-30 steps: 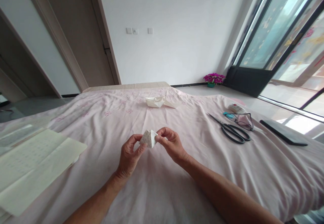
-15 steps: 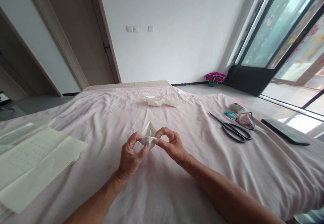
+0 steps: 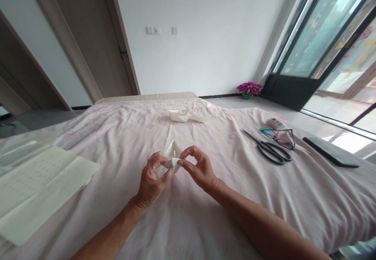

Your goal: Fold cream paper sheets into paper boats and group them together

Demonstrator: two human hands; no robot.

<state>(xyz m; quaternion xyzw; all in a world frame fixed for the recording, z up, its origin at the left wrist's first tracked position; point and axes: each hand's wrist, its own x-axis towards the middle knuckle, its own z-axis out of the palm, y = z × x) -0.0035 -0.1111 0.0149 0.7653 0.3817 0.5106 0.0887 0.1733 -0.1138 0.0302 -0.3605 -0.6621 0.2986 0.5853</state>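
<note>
Between my hands is a small folded paper boat, cream white, with a pointed far end and an open hollow. My left hand pinches its left side between thumb and fingers. On the right, the thumb and forefinger of my right hand close on the near right edge of the paper. Part of the near end is covered by my fingertips. Farther back on the sheet lies another folded paper boat, with a flat pointed paper piece on its right.
Pale pink cloth covers the surface in wrinkles. Cream paper sheets lie at left. Black-handled scissors, eyeglasses, a small white box and a dark flat case lie at right. Purple flowers stand on the floor.
Both hands keep their pinch on the paper boat and have barely moved. The whole view has shifted very slightly.
</note>
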